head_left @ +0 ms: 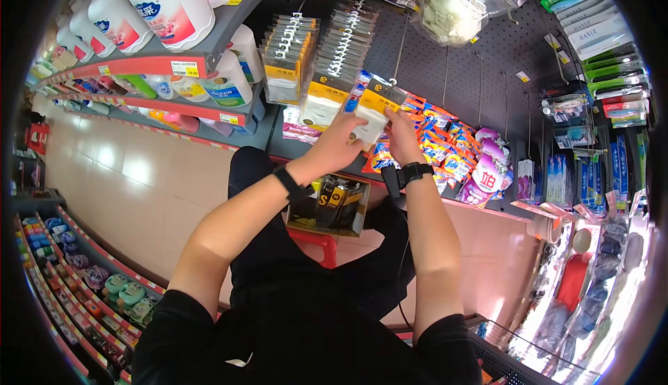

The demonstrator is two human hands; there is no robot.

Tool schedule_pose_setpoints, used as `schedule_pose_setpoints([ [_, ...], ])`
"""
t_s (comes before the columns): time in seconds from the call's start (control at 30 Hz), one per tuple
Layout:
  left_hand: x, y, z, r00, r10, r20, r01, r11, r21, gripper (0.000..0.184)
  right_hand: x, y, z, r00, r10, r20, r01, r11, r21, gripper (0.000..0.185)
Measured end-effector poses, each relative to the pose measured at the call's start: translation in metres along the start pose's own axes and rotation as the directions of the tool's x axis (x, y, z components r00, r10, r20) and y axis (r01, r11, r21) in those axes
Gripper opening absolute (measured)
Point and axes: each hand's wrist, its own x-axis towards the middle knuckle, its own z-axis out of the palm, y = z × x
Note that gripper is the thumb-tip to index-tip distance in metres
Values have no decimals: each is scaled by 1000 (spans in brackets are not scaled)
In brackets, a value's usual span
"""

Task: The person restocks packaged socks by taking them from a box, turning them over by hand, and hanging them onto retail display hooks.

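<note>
A flat package with a yellow top and white lower part is held between my two hands, close to a metal peg hook. My left hand grips its lower left side. My right hand has its fingers closed on the right edge. Just left of it hangs a row of similar packages, and another row hangs farther left. Below my hands, an open cardboard box holds black and yellow packages.
Orange detergent packs and purple packs lie on the shelf at right. White bottles fill the upper-left shelf. Bare hooks project from the dark pegboard. A red stool stands between my legs.
</note>
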Motion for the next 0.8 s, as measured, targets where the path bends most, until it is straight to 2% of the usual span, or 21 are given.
schedule_pose_setpoints([
  [0.03, -13, -1, -1, 999, 33, -7, -33, 999, 9, 34, 15, 10, -10, 1000, -4, 15, 5, 1000, -21, 25],
  [0.07, -27, -2, -5, 999, 34, -4, -34, 999, 10, 34, 23, 14, -15, 999, -9, 31, 11, 999, -42, 27],
  [0.13, -58, -2, -14, 973, -160, 165, 176, 981, -87, 29, 15, 1, -8, 999, 39, -6, -40, 996, -74, 32],
  [0.27, -118, 6, -33, 942, -246, 229, 273, 957, -95, 25, -15, -4, -4, 995, -36, -94, 16, 979, -203, 38],
  [0.33, -144, 12, -40, 858, -421, 294, 482, 858, -180, 23, -23, 24, -22, 988, -84, -132, 48, 966, -255, 40],
  [0.4, -166, 12, -42, 865, -419, 275, 477, 857, -195, 23, -25, 66, -50, 998, 22, -52, -36, 961, -275, 40],
  [0.47, -188, 14, -43, 867, -426, 258, 481, 851, -212, 22, -64, 77, -42, 984, 180, 10, -169, 944, -284, 39],
  [0.53, -205, 16, -43, 853, -445, 274, 512, 815, -272, 20, -95, 125, -49, 972, 202, 117, -172, 958, -228, 37],
  [0.6, -217, 21, -43, 839, -459, 291, 537, 782, -316, 20, -132, 135, -39, 932, 338, 130, -286, 906, -311, 37],
  [0.63, -222, 23, -43, 821, -483, 306, 568, 747, -346, 20, -142, 148, -38, 932, 338, 128, -287, 908, -306, 37],
  [0.7, -227, 28, -44, 787, -522, 328, 614, 710, -344, 19, -159, 166, -34, 851, 495, 175, -400, 828, -394, 36],
  [0.73, -229, 27, -44, 782, -525, 336, 620, 708, -337, 19, -163, 170, -32, 850, 497, 172, -407, 828, -385, 36],
  [0.8, -232, 25, -42, 797, -495, 344, 599, 716, -358, 19, -173, 175, -29, 812, 561, 160, -417, 751, -513, 35],
])
